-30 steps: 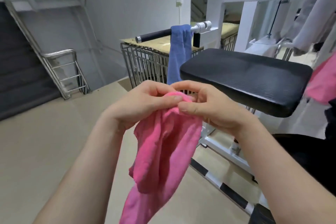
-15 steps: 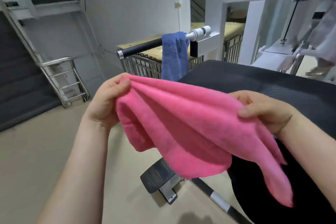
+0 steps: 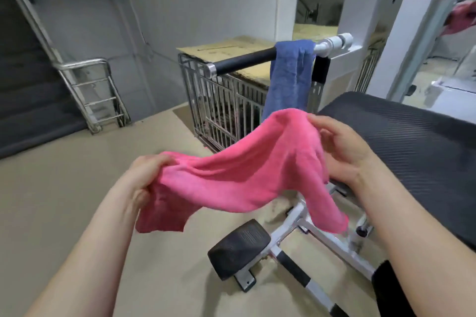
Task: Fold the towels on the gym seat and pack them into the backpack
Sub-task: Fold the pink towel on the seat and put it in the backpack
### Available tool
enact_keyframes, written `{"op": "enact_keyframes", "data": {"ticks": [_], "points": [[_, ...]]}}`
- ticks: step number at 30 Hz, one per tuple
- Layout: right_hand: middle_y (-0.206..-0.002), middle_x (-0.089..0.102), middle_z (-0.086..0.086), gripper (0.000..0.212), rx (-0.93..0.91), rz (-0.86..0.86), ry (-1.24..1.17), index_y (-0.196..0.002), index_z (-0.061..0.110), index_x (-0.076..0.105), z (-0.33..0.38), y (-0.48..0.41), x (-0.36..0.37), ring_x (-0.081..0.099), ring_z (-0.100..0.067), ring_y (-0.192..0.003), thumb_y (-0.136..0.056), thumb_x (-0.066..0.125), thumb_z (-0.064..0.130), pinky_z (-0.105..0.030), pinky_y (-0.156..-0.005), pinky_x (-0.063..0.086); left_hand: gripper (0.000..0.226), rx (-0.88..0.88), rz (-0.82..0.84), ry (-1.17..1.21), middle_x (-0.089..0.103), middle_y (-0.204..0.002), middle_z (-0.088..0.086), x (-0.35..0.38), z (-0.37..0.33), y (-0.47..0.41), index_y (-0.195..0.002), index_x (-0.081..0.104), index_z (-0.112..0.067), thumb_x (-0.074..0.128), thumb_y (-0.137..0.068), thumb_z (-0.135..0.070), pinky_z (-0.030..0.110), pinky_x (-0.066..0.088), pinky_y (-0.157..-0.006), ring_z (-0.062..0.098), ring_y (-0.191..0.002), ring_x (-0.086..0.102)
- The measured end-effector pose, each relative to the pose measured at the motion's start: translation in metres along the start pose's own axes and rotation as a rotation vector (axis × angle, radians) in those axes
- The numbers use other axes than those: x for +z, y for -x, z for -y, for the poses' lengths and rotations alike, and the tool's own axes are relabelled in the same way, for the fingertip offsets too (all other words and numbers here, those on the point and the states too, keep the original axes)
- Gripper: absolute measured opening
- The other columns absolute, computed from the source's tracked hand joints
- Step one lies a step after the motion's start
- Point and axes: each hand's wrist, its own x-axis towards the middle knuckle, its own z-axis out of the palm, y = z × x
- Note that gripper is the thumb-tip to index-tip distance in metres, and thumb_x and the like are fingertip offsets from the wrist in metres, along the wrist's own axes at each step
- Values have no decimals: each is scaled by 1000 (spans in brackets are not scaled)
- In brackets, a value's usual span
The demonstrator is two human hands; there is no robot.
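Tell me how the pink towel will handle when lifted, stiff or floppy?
Probably floppy: the pink towel sags between the left hand and right hand, its corners hanging. Likely light, since both hands hold it by its edges. It should crease easily; wrinkles run across it.

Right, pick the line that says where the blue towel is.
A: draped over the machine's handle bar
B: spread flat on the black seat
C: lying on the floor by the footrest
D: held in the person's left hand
A: the blue towel hangs over the bar behind the seat, while the left hand and right hand hold only the pink towel.
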Motion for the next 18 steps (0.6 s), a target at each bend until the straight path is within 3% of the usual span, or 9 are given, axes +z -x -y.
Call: {"op": "enact_keyframes", "data": {"ticks": [2, 4, 6, 8, 10, 12, 14, 16, 18], "points": [[-66, 58, -7, 20, 29, -7, 308, -88, 7, 66, -34, -29, 39, 55, -17, -65, -93, 54, 22, -25, -62, 49, 18, -36, 113, 245, 67, -76, 13, -2, -6, 7, -100, 65, -3, 64, -83, -4, 34, 55, -65, 25, -72, 63], [-65, 63, -6, 26, -53, 28, 577, -76, 12, 68, -77, -55, 87, 57, -17, -63, -95, 54, 23, -27, -59, 45, 25, 13, 173, 541, 62, -73, 12, -3, -13, 15, -107, 55, -10, 58, -86, 4, 29, 56, -59, 20, -63, 61], [-86, 73, -12, 25, -76, 110, 582, -88, 11, 73, -114, -73, 129, 66, -23, -77, -96, 55, 26, -35, -72, 50, 31, 71, 184, 686, 59, -66, 10, -13, -16, 19, -107, 51, -14, 49, -90, 11, 22, 53, -50, 13, -53, 57], [-100, 73, -14, 24, -39, 149, 436, -102, 10, 71, -133, -86, 158, 68, -25, -90, -97, 53, 25, -37, -80, 52, 39, 151, 199, 703, 61, -80, 18, -36, -10, 18, -108, 54, -14, 43, -88, 17, 30, 56, -65, 21, -69, 62], [-97, 72, -13, 24, 4, 192, 370, -106, 7, 68, -144, -98, 179, 65, -24, -86, -96, 55, 24, -34, -74, 50, 50, 317, 235, 571, 66, -95, 16, -63, -1, 18, -105, 60, -13, 38, -82, 26, 32, 53, -78, 22, -85, 63], [-97, 68, -17, 23, 26, 218, 328, -110, 2, 66, -156, -108, 198, 61, -25, -84, -94, 58, 16, -31, -68, 48, 57, 504, 264, 301, 69, -99, 6, -85, 6, 21, -101, 66, -10, 37, -73, 31, 19, 51, -75, 12, -88, 64], [-100, 64, -24, 25, 72, 225, 241, -115, -5, 62, -167, -116, 215, 60, -27, -84, -92, 54, 1, -29, -69, 51, 65, 602, 254, 33, 64, -118, 4, -104, 12, 23, -102, 69, -13, 36, -69, 32, 14, 47, -87, 8, -109, 60], [-95, 61, -25, 26, 154, 259, 178, -110, -9, 64, -172, -122, 228, 58, -28, -82, -88, 49, -9, -29, -70, 50, 67, 674, 175, -146, 55, -132, 0, -124, 19, 21, -107, 72, -23, 44, -72, 27, 23, 46, -101, 9, -124, 54], [-95, 53, -25, 28, 251, 301, 107, -103, -7, 64, -173, -128, 237, 50, -31, -86, -79, 51, -9, -34, -77, 45, 55, 760, 41, -276, 57, -124, -1, -144, 27, 17, -110, 72, -29, 61, -74, 11, 34, 51, -97, 13, -115, 60]]}}
